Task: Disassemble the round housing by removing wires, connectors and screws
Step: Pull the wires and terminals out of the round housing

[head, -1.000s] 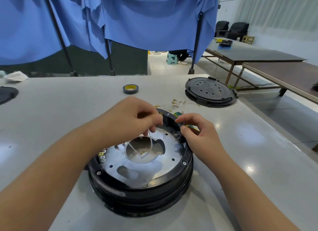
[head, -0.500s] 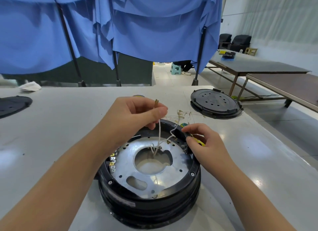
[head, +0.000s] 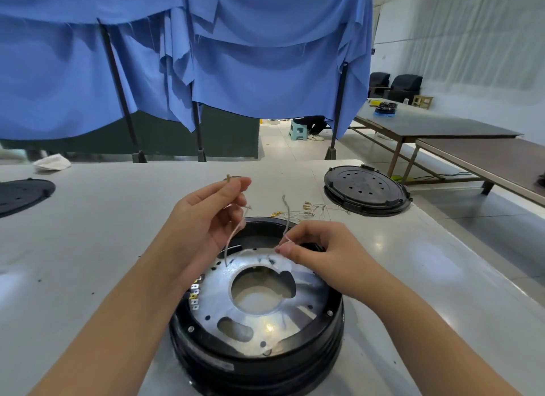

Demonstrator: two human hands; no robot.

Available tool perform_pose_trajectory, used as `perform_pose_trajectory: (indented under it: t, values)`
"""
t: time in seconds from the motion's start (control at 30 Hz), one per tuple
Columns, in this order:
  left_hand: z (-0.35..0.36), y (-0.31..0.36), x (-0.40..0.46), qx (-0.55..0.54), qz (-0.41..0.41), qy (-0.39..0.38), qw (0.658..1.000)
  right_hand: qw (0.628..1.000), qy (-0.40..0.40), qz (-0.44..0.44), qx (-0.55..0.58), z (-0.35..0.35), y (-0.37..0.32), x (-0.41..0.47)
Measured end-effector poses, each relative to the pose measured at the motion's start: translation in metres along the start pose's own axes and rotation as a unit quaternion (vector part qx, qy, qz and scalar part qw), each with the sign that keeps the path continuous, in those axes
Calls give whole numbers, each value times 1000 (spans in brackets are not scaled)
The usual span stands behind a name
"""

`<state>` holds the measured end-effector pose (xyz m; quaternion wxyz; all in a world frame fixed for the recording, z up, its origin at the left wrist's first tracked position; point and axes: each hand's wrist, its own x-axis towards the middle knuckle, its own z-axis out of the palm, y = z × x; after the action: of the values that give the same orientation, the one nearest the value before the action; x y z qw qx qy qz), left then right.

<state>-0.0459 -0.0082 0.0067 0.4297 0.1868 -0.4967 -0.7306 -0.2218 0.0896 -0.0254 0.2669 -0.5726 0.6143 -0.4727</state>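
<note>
The round black housing (head: 330,333) stands on the white table (head: 103,233) right in front of me, with a silver metal plate (head: 265,316) and a big centre hole inside. My left hand (head: 206,221) is raised over its far left rim, pinching a thin white wire (head: 233,239) whose brass terminal sticks out above the fingertips. The wire's lower end hangs free above the plate. My right hand (head: 318,257) rests on the far right rim, pinching a second white wire (head: 286,215) that stands upward. Small connectors (head: 195,292) sit on the plate's left edge.
Several loose wires with brass terminals (head: 309,209) lie on the table behind the housing. A black round lid (head: 365,190) lies at the back right, another black disc (head: 23,193) at far left, a white rag (head: 51,162) beyond it. Blue curtains hang behind the table.
My left hand rose and drew its white wire up out of the centre hole, so its end now hangs free. My right hand took hold of a second wire at the rim.
</note>
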Motion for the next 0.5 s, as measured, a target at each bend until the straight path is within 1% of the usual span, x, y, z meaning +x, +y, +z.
perform_pose_trajectory:
  t: [0.1, 0.17, 0.23, 0.3, 0.33, 0.37, 0.43, 0.47, 0.5]
  values:
    - [-9, -1, -1, 18, -6, -6, 1000, 997, 13, 2, 74, -3, -2, 1]
    - [-15, -3, -3, 61, -3, -7, 998, 993, 56, 1, 101, -8, -3, 2]
    - [-17, -5, -4, 130, 10, -2, 992, 989, 117, -13, 93, -16, -4, 4]
    - [-18, -10, -5, 244, 43, 12, 969, 982, 175, -29, 71, -26, -4, 8]
    - [-19, -14, -5, 312, 64, 22, 948, 977, 206, -38, 49, -32, -3, 10]
    - [-20, -18, -4, 386, 86, 32, 918, 970, 238, -49, 21, -38, -2, 11]
    - [-25, -25, -4, 541, 127, 33, 831, 950, 301, -72, -38, -50, 6, 12]
    - [-27, -28, -3, 597, 141, 20, 790, 938, 329, -79, -75, -56, 11, 12]
    - [-29, -30, -3, 632, 139, 5, 763, 925, 351, -83, -121, -61, 18, 12]
